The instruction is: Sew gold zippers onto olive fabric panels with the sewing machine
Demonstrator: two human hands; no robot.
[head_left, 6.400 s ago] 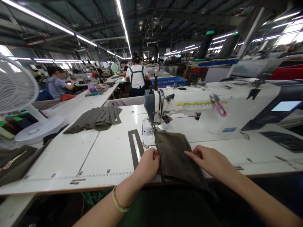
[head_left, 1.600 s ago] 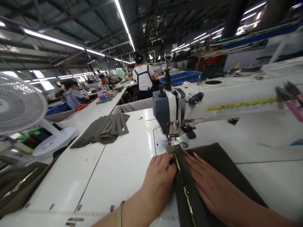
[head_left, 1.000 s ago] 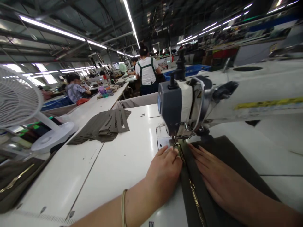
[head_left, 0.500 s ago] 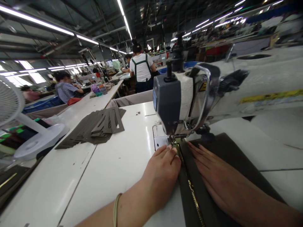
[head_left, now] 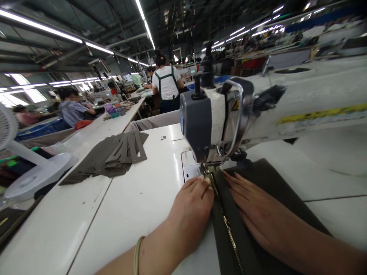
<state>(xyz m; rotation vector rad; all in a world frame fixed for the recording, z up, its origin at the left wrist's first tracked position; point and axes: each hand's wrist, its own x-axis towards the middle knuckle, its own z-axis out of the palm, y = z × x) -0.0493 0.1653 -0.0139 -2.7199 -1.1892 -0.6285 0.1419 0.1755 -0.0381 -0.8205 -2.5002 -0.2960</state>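
Under the needle of a sewing machine [head_left: 196,124] lies a dark olive panel [head_left: 271,181], smooth and stiff-looking. A zipper [head_left: 228,229] with gold teeth runs along it from the presser foot towards me. My left hand [head_left: 190,208] has its fingers curled together on the zipper's left edge, close to the presser foot; the fingertips are partly hidden. Flat on the panel, right of the zipper, rests my right hand [head_left: 258,210], fingers stretched towards the needle. The needle tip is too small to make out.
Fanned-out dark pieces with cut-out slots [head_left: 114,154] lie on the white table [head_left: 143,217] to the left. Beyond them stands a white fan [head_left: 40,172]. More dark material [head_left: 11,221] sits at the lower left. Several people work at tables farther back.
The whole view has shifted slightly, so most things appear a little farther left. Both hands keep nearly the same place on the panel and zipper.
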